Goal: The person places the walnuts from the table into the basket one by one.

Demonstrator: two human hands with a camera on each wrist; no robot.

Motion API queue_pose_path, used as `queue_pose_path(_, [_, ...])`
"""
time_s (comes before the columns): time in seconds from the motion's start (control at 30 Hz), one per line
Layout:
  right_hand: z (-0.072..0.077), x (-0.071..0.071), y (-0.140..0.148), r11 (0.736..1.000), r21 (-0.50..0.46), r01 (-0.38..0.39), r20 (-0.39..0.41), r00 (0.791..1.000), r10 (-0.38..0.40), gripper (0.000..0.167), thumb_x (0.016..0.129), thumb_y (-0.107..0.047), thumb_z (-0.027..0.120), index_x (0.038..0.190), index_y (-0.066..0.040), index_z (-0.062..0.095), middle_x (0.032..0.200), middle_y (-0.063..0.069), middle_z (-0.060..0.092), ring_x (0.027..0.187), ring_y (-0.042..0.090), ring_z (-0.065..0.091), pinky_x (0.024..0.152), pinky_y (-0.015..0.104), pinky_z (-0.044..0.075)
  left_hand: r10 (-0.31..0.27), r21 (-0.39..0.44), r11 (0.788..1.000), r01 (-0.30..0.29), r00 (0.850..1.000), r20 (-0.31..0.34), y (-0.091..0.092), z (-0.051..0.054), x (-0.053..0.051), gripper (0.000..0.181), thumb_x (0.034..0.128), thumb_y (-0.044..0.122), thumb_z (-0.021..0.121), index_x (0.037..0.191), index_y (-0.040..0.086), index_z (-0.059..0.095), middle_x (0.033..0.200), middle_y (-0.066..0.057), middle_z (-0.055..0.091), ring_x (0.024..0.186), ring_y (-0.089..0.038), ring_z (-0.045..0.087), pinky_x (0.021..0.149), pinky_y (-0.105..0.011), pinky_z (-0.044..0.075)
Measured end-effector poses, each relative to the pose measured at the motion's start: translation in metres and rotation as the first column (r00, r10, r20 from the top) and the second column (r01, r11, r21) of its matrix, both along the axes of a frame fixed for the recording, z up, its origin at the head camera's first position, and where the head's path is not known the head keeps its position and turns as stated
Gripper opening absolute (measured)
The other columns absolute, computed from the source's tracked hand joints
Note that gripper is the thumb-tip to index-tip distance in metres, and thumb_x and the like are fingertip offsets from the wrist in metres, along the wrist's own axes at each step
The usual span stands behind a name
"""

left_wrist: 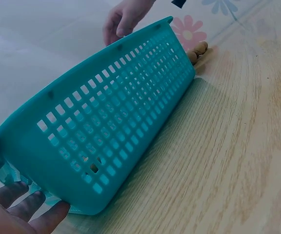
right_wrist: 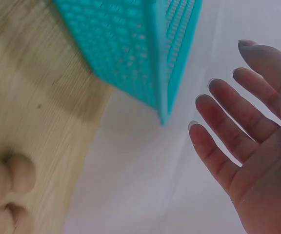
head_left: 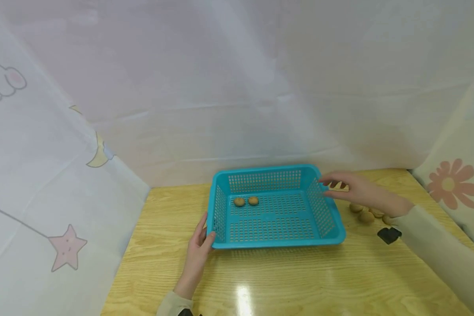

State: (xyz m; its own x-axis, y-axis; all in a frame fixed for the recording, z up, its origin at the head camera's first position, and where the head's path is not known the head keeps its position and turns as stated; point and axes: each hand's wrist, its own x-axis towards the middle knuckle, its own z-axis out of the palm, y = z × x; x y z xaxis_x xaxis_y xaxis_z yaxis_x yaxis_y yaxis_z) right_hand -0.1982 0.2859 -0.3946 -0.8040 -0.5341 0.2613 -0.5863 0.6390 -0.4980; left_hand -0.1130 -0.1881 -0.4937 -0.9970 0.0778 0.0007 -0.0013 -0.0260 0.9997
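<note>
2 potatoes (head_left: 239,202) in blue bskt (head_left: 276,243), L hand (head_left: 199,246) w/ grip on it, R hand (head_left: 355,186) wide nearby

Potatoes (head_left: 366,217) near the right hand (head_left: 349,186) are partly hidden behind its wrist (head_left: 396,207) and sleeve (head_left: 438,245), plus they're blurry and cut off in that wrist's view, and no clue what the black thing (head_left: 389,235) beside that sleeve is.

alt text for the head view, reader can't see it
A person's left hand grips a blue basket holding two small potatoes; the right hand hovers, empty, by its right end. More potatoes lie rightward on the wooden table.
</note>
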Motion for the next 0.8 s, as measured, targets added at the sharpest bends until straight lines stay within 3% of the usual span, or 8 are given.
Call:
queue_pose_path(0.2, [-0.004, 0.014, 0.029, 0.996, 0.036, 0.086, -0.019, 0.996, -0.085, 0.035, 0.096, -0.011, 0.076, 0.130, -0.008, 0.068, 0.119, 0.004, 0.072, 0.097, 0.019, 0.066, 0.076, 0.033, 0.055, -0.010, -0.002, 1.000, 0.010, 1.000, -0.014, 0.000, -0.001, 0.001, 0.068, 0.1090, 0.017, 0.056, 0.168, 0.018, 0.022, 0.160, -0.025, 0.041, 0.140, -0.042, 0.049, 0.102, -0.042, 0.055])
queue_pose_path(0.43, [-0.020, 0.029, 0.064, 0.987, 0.016, 0.161, -0.059, 0.985, -0.160, 0.033, 0.094, -0.008, 0.076, 0.127, -0.011, 0.070, 0.114, 0.000, 0.071, 0.094, -0.003, 0.060, 0.071, 0.025, 0.052, -0.018, 0.008, 1.000, 0.018, 1.000, -0.025, 0.001, -0.001, 0.000, 0.069, 0.1089, 0.018, 0.056, 0.168, 0.017, 0.021, 0.159, -0.026, 0.042, 0.139, -0.044, 0.050, 0.099, -0.036, 0.057])
queue_pose_path(0.63, [-0.034, 0.038, 0.091, 0.974, 0.029, 0.223, -0.075, 0.973, -0.220, 0.035, 0.093, -0.007, 0.077, 0.127, -0.011, 0.070, 0.112, -0.003, 0.070, 0.093, -0.008, 0.058, 0.069, 0.022, 0.052, -0.005, 0.003, 1.000, 0.005, 1.000, -0.012, 0.001, -0.002, 0.000, 0.069, 0.1086, 0.017, 0.056, 0.168, 0.017, 0.022, 0.160, -0.025, 0.042, 0.140, -0.043, 0.050, 0.102, -0.042, 0.055])
queue_pose_path(0.8, [-0.046, 0.044, 0.113, 0.964, 0.030, 0.265, -0.049, 0.964, -0.263, 0.034, 0.094, -0.007, 0.076, 0.128, -0.007, 0.069, 0.115, 0.008, 0.070, 0.093, -0.011, 0.056, 0.070, 0.018, 0.050, 0.009, -0.002, 1.000, -0.009, 1.000, 0.004, 0.001, -0.003, -0.001, 0.068, 0.1083, 0.015, 0.056, 0.168, 0.016, 0.022, 0.158, -0.025, 0.044, 0.138, -0.042, 0.051, 0.104, -0.046, 0.053])
